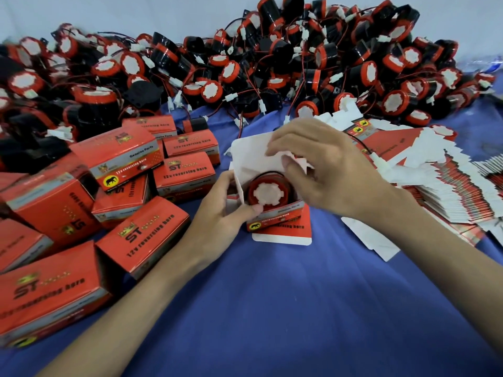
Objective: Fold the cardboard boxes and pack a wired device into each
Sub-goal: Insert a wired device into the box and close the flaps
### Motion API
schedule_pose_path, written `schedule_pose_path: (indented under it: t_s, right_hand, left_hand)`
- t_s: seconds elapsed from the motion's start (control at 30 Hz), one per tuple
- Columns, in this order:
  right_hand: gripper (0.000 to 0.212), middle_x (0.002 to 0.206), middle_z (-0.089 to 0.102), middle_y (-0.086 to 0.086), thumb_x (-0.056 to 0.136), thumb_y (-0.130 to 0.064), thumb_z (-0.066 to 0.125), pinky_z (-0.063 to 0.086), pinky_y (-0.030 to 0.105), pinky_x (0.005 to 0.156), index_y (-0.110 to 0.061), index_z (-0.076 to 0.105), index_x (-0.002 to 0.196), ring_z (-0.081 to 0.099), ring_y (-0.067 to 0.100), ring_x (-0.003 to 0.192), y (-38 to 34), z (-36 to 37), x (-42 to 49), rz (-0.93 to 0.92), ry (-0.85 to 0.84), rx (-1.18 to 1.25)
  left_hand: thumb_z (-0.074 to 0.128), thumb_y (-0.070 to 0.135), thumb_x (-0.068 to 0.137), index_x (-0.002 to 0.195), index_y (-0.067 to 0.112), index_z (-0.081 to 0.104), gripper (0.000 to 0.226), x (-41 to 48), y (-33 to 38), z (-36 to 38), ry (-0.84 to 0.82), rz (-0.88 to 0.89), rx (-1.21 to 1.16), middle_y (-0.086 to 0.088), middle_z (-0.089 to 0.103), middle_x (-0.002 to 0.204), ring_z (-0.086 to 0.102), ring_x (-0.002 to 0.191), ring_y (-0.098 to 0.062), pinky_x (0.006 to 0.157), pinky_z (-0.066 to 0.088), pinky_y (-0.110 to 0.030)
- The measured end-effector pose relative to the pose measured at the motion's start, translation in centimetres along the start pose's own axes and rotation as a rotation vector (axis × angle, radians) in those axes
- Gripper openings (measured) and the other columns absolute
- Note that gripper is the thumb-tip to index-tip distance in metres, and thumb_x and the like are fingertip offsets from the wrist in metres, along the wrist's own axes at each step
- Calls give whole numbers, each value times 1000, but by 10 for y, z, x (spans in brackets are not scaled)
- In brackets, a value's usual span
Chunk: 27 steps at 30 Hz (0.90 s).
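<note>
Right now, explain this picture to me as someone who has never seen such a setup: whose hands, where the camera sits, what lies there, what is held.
There is no machine: these are a person's two bare hands, filmed by one camera worn on the head, looking down. The left hand grips an open box with a red-and-black wired device inside; the right hand pinches its white flap. On the blue cloth lie finished boxes at left, flat unfolded boxes at right, and a pile of loose devices behind.

Left grip (pixel 217 213) and right grip (pixel 324 170) on bare forearms (pixel 130 303), fingernails (pixel 257 208) short
</note>
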State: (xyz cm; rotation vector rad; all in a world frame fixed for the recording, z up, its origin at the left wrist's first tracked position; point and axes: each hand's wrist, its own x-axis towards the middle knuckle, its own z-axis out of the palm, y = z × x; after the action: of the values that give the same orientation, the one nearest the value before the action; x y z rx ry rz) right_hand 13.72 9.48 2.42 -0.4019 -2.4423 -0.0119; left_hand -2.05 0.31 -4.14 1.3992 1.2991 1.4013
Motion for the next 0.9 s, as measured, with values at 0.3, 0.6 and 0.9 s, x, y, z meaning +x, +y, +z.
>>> schedule_pose_path:
  t_s: [0.3, 0.6, 0.9]
  right_hand:
    - [26, 97, 70, 4, 94, -25, 50, 45, 45, 90, -9, 71, 92, 62, 27, 103, -22, 29, -35, 71, -44, -350]
    - [35, 97, 64, 7, 95, -27, 37, 40, 48, 94, -7, 66, 96, 57, 28, 89, -35, 32, -34, 180, -148, -455]
    - [32, 96, 61, 10, 98, -22, 37, 44, 38, 84, -5, 65, 98, 56, 27, 82, -28, 33, -30, 106, -164, -304]
  left_hand:
    - [32, 50, 94, 111, 4, 53, 53, 1, -2, 1, 57, 0, 84, -9, 61, 113, 56, 110, -22, 100, 44, -39]
    - [36, 46, 89, 96, 15, 54, 36, 3, 0, 3, 119, -27, 78, 12, 61, 85, 59, 87, -8, 81, 48, -20]
    - [45, 36, 99, 98, 17, 56, 22, 3, 2, 5, 143, -23, 53, 12, 62, 85, 59, 85, -5, 76, 49, -17]
